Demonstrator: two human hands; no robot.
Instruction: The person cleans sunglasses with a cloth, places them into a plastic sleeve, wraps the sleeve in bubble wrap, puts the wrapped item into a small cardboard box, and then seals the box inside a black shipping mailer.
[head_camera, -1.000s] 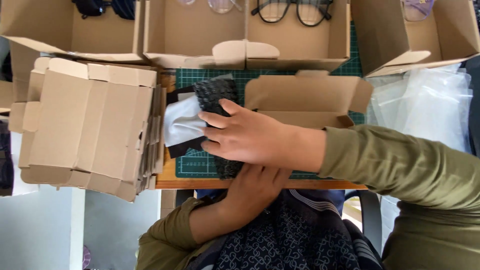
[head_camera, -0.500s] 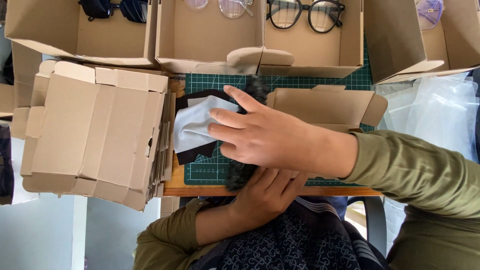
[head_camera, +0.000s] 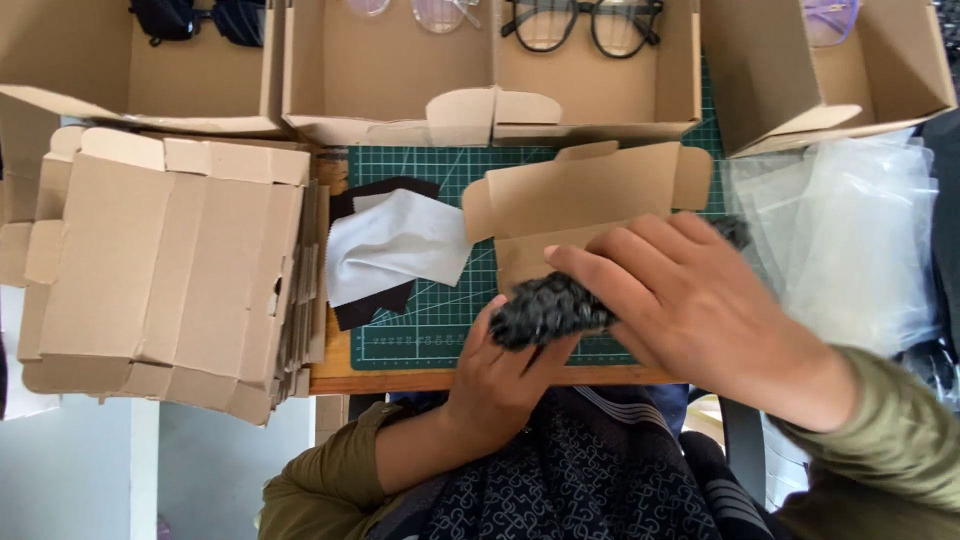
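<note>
Gripping a black, bumpy fabric pouch above the green gridded cutting mat, my left hand pinched it from below while my right hand curled over it, fingers close together, before an open brown cardboard mailer box, near a grey soft cloth.

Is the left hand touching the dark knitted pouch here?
Touching. The head view shows the left hand cupped under the dark knitted pouch, its fingers pressed against it, while the right hand lies over its other end.

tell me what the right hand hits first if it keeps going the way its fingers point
Probably the grey cloth: the right hand points left across the mat, past the dark pouch it holds. Height is unclear.
</note>
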